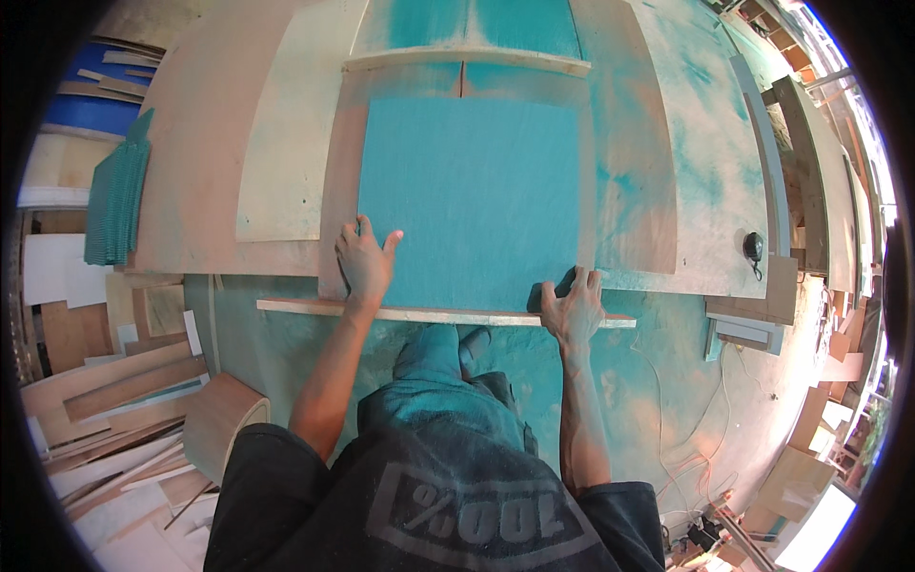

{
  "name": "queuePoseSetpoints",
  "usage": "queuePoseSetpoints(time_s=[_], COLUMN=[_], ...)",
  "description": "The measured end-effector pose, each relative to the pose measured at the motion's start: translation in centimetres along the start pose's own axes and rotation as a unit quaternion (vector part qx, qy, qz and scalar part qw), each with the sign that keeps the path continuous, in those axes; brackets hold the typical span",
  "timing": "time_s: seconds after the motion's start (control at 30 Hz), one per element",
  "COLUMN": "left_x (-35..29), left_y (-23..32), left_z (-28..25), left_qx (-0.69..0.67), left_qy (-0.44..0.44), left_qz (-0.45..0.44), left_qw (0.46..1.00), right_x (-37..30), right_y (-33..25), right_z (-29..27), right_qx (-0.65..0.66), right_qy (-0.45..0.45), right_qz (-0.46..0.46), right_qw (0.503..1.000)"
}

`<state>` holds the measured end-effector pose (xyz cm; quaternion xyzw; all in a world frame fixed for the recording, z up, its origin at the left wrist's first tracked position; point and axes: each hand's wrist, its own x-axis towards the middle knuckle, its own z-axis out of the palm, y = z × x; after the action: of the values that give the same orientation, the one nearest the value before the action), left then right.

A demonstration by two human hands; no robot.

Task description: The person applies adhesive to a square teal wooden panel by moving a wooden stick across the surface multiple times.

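A flat, square teal panel [470, 200] lies in front of me on a paint-stained work surface. My left hand [365, 267] is at its lower left edge, thumb over the face and fingers along the side. At the lower right corner, my right hand [574, 310] grips the panel with bent fingers; a dark patch beneath them cannot be made out clearly. Just below the panel runs a narrow wooden strip [457, 316], close under both wrists. Another pale strip [467, 61] crosses beyond the panel's far edge.
A stack of teal panels [116, 205] stands at the left edge of the work surface. Wood offcuts [124, 400] pile up on the lower left, beside a curved wooden piece [224, 419]. On the right sits a small black object [753, 248]; cords [701, 429] trail over the floor.
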<state>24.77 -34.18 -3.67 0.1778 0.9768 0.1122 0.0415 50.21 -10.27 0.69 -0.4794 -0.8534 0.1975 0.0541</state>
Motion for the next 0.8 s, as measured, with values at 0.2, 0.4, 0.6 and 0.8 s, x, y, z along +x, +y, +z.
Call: queuePoseSetpoints(time_s=[0.2,0.4,0.6,0.8], left_x=[1.6,3.4,4.3,8.9], left_y=[7.9,14.6,15.1,15.6], left_z=[0.5,0.4,0.8,0.9], left_qx=[0.055,0.032,0.06,0.073], left_qy=[0.003,-0.16,-0.172,-0.163], left_qz=[0.123,0.115,0.136,0.143], left_qw=[0.991,0.98,0.974,0.974], right_x=[-0.5,-3.6,-4.9,-0.9], right_y=[0.1,1.0,-0.1,-2.9], right_z=[0.2,-2.7,0.7,0.9], right_qx=[0.023,0.059,0.015,0.032], right_qy=[0.127,-0.009,-0.057,-0.01], right_qz=[-0.092,-0.359,-0.363,-0.349], right_qw=[0.987,0.931,0.93,0.937])
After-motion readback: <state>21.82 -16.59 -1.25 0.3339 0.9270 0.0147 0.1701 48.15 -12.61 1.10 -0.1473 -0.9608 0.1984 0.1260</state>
